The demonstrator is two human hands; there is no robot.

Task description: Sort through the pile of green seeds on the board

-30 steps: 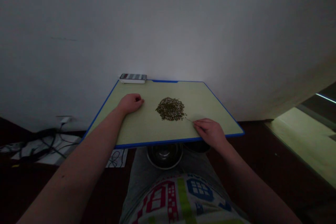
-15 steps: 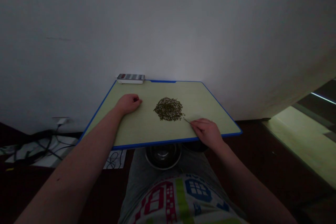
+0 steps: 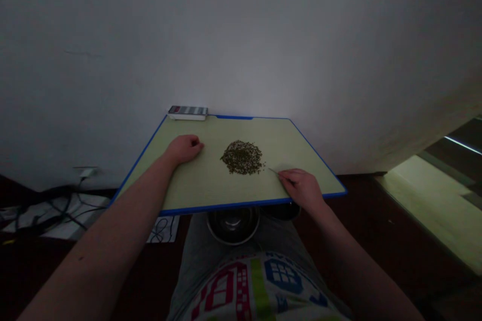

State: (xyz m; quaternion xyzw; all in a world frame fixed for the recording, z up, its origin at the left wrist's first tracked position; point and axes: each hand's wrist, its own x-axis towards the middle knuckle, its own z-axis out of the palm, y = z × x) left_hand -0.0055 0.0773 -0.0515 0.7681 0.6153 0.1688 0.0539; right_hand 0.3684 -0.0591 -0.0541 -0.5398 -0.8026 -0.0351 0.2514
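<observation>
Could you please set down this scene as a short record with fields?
Surface: pale board with blue edging
Pile: small dark grains near the middle, a few strays on its right side
Right hand: pinches a thin tool, tip pointing toward the stray grains
Left hand: loosely curled on the board, left of the pile; whether it holds anything cannot be told
Far left corner: phone-like device on a white box
Below near edge: metal bowl
Lighting: dim
</observation>
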